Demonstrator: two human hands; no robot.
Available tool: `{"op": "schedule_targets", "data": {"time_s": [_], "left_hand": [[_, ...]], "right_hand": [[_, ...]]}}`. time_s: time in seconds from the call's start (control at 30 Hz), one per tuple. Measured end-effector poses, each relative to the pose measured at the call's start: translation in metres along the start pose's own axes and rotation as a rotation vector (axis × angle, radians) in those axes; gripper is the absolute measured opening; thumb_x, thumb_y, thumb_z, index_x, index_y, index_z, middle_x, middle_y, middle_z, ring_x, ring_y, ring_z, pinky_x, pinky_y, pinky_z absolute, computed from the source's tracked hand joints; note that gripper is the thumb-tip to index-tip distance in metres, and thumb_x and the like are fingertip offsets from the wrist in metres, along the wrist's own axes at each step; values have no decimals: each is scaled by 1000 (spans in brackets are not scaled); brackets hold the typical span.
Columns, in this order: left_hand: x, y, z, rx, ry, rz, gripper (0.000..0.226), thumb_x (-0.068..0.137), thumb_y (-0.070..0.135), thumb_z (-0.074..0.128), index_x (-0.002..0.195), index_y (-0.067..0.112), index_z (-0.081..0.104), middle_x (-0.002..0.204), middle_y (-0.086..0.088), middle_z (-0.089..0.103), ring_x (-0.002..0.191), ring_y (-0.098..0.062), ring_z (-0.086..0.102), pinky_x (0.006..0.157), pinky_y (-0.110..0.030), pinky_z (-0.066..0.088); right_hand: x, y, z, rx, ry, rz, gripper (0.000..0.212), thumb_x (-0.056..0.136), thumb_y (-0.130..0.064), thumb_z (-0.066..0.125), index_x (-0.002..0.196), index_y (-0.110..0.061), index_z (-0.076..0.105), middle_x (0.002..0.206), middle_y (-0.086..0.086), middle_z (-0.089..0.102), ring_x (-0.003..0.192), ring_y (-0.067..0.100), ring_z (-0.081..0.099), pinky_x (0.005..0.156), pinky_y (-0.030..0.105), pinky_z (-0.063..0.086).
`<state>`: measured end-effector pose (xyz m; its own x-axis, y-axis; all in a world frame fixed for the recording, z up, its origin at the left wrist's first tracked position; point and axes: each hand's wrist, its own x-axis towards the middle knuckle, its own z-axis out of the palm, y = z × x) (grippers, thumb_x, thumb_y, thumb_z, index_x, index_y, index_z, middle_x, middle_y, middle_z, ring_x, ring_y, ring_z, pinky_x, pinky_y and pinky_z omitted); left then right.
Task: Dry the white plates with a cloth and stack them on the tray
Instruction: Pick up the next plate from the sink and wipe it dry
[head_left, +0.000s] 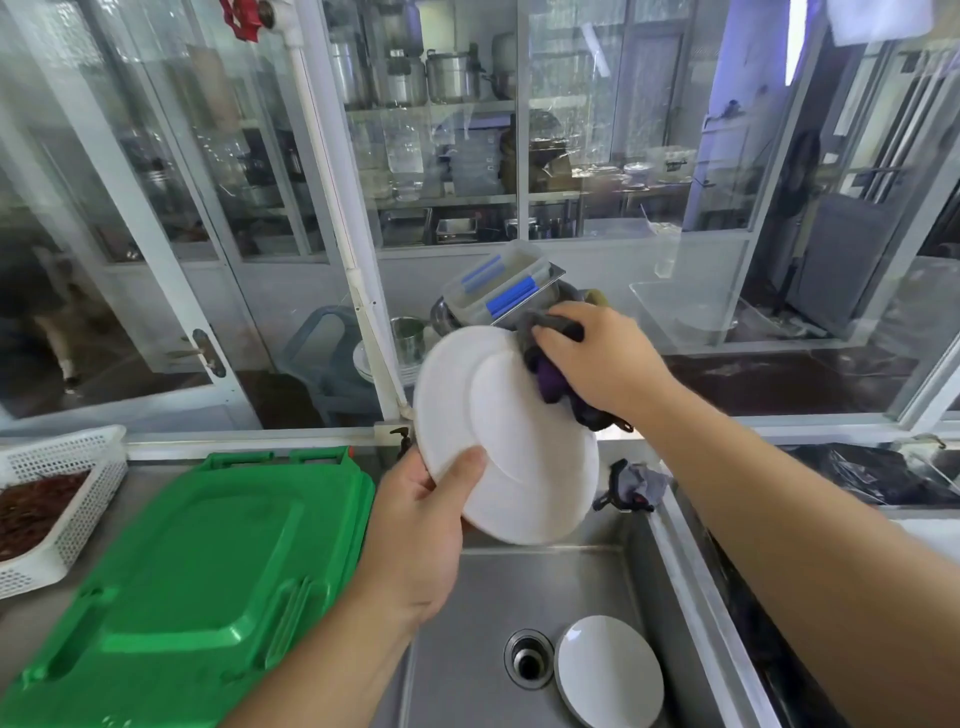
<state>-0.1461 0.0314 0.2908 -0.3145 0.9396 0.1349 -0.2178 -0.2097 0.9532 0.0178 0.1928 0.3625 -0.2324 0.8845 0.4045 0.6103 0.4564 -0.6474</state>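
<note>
Thumb on its face and fingers curled behind the rim, my left hand (415, 525) grips the white plate (506, 436) tilted above the sink (467, 623). My right hand (597, 358) clutches the dark cloth (550, 374), bunched against the plate's upper right edge. Another white plate (608, 670) lies in the basin beside the drain (527, 659), and the green tray (192, 571) sits on the counter to the left.
</note>
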Motion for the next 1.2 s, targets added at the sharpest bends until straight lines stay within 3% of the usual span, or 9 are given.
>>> {"op": "schedule_targets", "data": {"time_s": [0.2, 0.33, 0.5, 0.63, 0.77, 0.87, 0.97, 1.03, 1.2], "left_hand": [[11, 10, 1, -28, 42, 110, 32, 73, 42, 78, 104, 34, 81, 116, 0, 79, 113, -19, 73, 99, -45, 54], [12, 7, 1, 96, 70, 179, 29, 78, 49, 74, 105, 42, 78, 117, 6, 78, 116, -19, 71, 101, -47, 54], [9, 4, 3, 534, 73, 302, 15, 83, 65, 58, 94, 63, 67, 97, 34, 73, 93, 8, 69, 70, -9, 52], [6, 4, 2, 717, -13, 401, 11, 90, 60, 52, 85, 62, 62, 77, 27, 68, 72, 3, 65, 54, -10, 44], [7, -1, -1, 890, -68, 463, 18, 95, 56, 50, 77, 57, 54, 62, 11, 57, 57, -9, 54, 50, -18, 37], [7, -3, -5, 982, -124, 522, 23, 98, 51, 49, 78, 41, 52, 58, 10, 48, 56, -10, 50, 51, -22, 35], [7, 4, -6, 1089, -169, 581, 33, 101, 45, 50, 108, 20, 70, 68, 5, 57, 63, -17, 54, 57, -33, 47], [6, 13, -5, 1137, -248, 657, 41, 100, 27, 59, 141, 27, 63, 87, 3, 68, 76, -18, 59, 65, -24, 46], [11, 24, -12, 1267, -393, 789, 56, 90, 5, 74, 143, 19, 64, 131, 1, 73, 111, -16, 70, 81, -33, 61]], "right_hand": [[-24, 24, 23, 334, 23, 346, 24, 101, -46, 54, 85, -39, 69, 71, -19, 68, 74, 2, 61, 61, 22, 42], [-50, 22, 40, 752, -13, 679, 26, 96, -39, 56, 85, -24, 73, 72, 6, 68, 59, 24, 60, 54, 29, 48], [-76, 13, 57, 1011, -203, 903, 32, 95, -31, 62, 80, -7, 78, 71, 18, 73, 51, 31, 67, 52, 38, 59], [-88, 11, 58, 1068, -340, 943, 33, 90, -37, 69, 78, -11, 85, 94, 19, 80, 75, 31, 79, 69, 43, 64], [-92, 3, 53, 1086, -378, 981, 25, 100, -30, 65, 98, -8, 76, 90, 17, 80, 68, 27, 78, 60, 37, 65], [-94, -2, 44, 1098, -482, 999, 26, 101, -29, 62, 98, -6, 74, 81, 14, 77, 56, 24, 73, 39, 27, 53], [-92, 0, 32, 1103, -533, 990, 28, 100, -31, 62, 93, -7, 73, 80, 14, 74, 51, 24, 67, 33, 21, 45], [-91, 1, 25, 1122, -547, 971, 31, 100, -35, 61, 91, -9, 73, 83, 13, 72, 53, 26, 65, 33, 18, 38], [-90, 10, 10, 1277, -471, 962, 35, 95, -37, 63, 100, -6, 79, 95, 17, 77, 64, 33, 72, 38, 24, 52]]}}
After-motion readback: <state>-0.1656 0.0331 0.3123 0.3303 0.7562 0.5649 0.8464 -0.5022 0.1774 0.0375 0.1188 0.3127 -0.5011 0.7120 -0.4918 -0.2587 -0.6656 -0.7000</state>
